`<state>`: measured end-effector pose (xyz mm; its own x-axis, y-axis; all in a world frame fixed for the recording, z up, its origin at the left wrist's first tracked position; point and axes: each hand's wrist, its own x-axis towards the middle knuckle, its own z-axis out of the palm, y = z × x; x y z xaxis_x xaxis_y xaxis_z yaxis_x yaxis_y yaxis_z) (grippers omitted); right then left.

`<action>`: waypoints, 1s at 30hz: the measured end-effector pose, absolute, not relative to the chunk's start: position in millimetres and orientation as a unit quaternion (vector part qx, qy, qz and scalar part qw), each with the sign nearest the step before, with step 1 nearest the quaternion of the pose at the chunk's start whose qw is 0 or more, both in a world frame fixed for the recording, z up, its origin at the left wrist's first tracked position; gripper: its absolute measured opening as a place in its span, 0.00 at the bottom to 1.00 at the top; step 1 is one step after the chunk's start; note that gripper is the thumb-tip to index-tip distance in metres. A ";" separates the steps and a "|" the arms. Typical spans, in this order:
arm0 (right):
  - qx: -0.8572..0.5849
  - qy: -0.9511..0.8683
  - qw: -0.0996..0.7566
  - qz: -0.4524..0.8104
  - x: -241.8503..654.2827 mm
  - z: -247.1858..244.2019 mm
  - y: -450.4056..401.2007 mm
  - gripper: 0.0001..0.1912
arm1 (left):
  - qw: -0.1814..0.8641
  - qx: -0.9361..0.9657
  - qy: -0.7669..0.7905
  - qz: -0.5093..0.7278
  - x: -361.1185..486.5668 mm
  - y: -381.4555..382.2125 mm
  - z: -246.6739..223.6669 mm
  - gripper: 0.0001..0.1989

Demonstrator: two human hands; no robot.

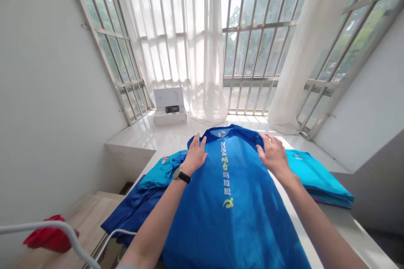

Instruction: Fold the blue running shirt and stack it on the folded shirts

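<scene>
Left hand [195, 155], right hand [274, 156] open, flat on blue race shirt [233, 227]; light, soft, slippery, best pinched at the collar [222, 133] between them.

A sunlit room that looks like part of a home: tall barred windows [259, 50] hung with sheer white curtains [189, 38] fill 12 o'clock, trees [235, 21] beyond them, above a glossy white tiled ledge [148, 132], with a pale wooden step [91, 214] at 8 o'clock.

Sheer white curtains [176, 42] hang across tall metal-framed windows [259, 50] between white walls [53, 92].
</scene>
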<state>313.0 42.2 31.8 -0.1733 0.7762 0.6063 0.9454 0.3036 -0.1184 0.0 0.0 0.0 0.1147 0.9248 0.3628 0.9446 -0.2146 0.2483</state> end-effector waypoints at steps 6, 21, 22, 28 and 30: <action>-0.555 -0.828 0.071 0.028 272.8 -100.8 -7.8 0.31 | -0.073 -0.770 -0.628 -0.081 30.5 -31.3 -81.7 0.34; -0.560 -0.818 0.121 0.054 275.8 -137.7 -16.4 0.33 | -0.016 -0.776 -0.607 -0.172 26.0 -40.2 -111.5 0.26; -0.559 -0.818 0.126 0.052 275.9 -138.8 -15.7 0.33 | -0.020 -0.776 -0.606 -0.174 25.6 -39.9 -110.4 0.26; -0.559 -0.816 0.140 0.048 277.6 -147.0 -13.1 0.33 | -0.060 -0.782 -0.591 -0.186 20.2 -39.5 -103.5 0.27; -0.558 -0.817 0.139 0.039 278.6 -150.6 -12.3 0.33 | -0.082 -0.787 -0.586 -0.175 18.4 -40.6 -100.2 0.30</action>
<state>278.6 -12.3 -150.6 -0.3388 0.9226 0.1843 0.9009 0.3746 -0.2192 18.4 -40.6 -100.2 0.2526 0.9506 0.1804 0.8933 -0.3008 0.3341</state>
